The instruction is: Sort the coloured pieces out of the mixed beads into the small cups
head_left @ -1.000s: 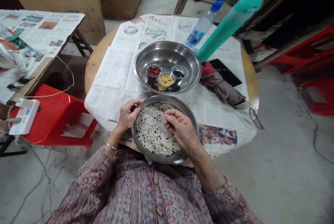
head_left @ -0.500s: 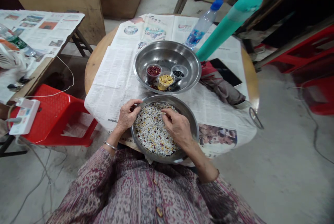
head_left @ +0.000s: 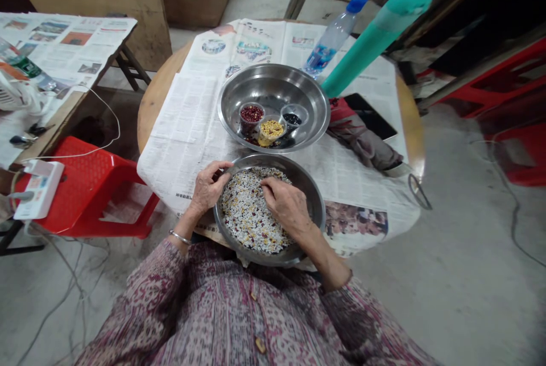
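A steel bowl (head_left: 314,201) near my body holds mixed white grains (head_left: 249,212) with yellow, dark red and black bits among them. My left hand (head_left: 211,186) grips its left rim, thumb and fingers bent at the edge. Over the grains, my right hand (head_left: 288,204) is closed in a pinch with fingertips down at the mix; whatever sits between them is hidden. Just beyond stands a larger steel basin (head_left: 273,78). Inside it are three clear plastic cups: one of red beans (head_left: 251,114), one of yellow kernels (head_left: 271,128) and one of black beans (head_left: 292,119).
Newspaper (head_left: 183,110) covers the round table (head_left: 149,101). Behind the basin stand a water bottle (head_left: 335,41) and a tall green cylinder (head_left: 379,38). A folded umbrella (head_left: 362,138) and a dark tablet (head_left: 371,115) lie right. A red stool (head_left: 94,189) holds a power strip (head_left: 40,189).
My right hand's fingers have drawn together and shifted slightly left over the grains. My left hand stays on the bowl's rim.
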Action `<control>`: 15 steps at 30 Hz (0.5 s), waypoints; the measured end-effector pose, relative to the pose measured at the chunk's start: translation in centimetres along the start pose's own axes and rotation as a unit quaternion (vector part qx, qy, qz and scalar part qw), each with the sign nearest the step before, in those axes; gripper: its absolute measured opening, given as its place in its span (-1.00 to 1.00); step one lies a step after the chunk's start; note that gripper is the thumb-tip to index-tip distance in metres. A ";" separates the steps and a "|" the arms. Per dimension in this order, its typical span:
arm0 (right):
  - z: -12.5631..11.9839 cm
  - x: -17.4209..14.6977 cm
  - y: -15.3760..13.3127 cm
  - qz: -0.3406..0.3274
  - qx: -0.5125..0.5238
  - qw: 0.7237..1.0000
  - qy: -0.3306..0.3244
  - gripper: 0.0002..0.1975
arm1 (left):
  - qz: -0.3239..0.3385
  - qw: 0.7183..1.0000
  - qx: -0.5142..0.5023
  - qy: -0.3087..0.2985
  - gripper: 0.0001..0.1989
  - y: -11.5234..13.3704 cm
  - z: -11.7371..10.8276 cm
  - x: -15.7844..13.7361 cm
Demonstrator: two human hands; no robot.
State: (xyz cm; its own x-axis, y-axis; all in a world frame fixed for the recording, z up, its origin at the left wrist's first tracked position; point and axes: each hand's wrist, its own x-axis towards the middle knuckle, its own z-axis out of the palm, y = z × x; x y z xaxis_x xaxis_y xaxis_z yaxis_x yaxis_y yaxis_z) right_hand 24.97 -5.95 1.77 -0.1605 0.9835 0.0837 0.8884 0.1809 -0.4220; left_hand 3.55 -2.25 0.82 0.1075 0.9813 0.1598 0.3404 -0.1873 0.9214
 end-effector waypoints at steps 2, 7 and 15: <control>0.0 0.0 0.0 -0.001 -0.006 1.000 -0.002 -0.75 | 0.002 1.000 0.001 -0.001 -0.79 0.0 0.0 0.0; 0.1 -0.2 0.1 0.004 0.015 1.000 0.001 -0.76 | 0.005 1.000 -0.006 0.001 -0.81 -0.1 0.1 0.1; 0.1 -0.4 0.2 0.046 0.093 0.994 0.015 -0.78 | 0.007 1.000 -0.007 -0.001 -0.80 -0.1 0.1 0.1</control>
State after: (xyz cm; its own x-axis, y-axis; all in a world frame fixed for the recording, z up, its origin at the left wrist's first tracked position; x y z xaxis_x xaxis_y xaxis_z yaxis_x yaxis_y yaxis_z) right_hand 25.15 -6.34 1.51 -0.0666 0.9957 0.0637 0.8028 0.0914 -0.5892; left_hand 3.67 -2.15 0.72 0.1146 0.9784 0.1718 0.3259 -0.2004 0.9239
